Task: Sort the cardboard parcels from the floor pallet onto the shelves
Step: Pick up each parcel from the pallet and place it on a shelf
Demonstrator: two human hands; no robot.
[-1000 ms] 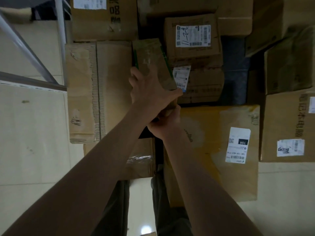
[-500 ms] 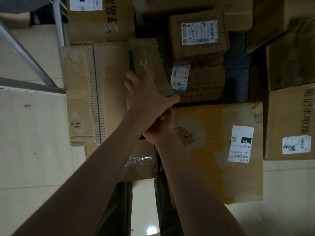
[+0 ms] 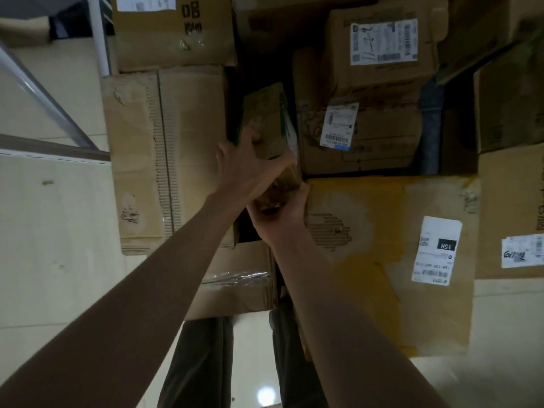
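A small narrow cardboard parcel with green edges stands out of the pile of parcels on the floor. My left hand grips its left side and top, fingers wrapped over it. My right hand holds its near lower end from below. Around it lie a large brown box to the left, a yellow-taped box with a white label to the right, and a labelled box behind.
More labelled cardboard boxes are stacked at the back and right. A metal shelf frame slants at the left over the pale tiled floor. My legs stand at the pile's near edge.
The small parcel has been drawn a little down and right between the boxes, both hands staying on it. The view has shifted closer over the pile.
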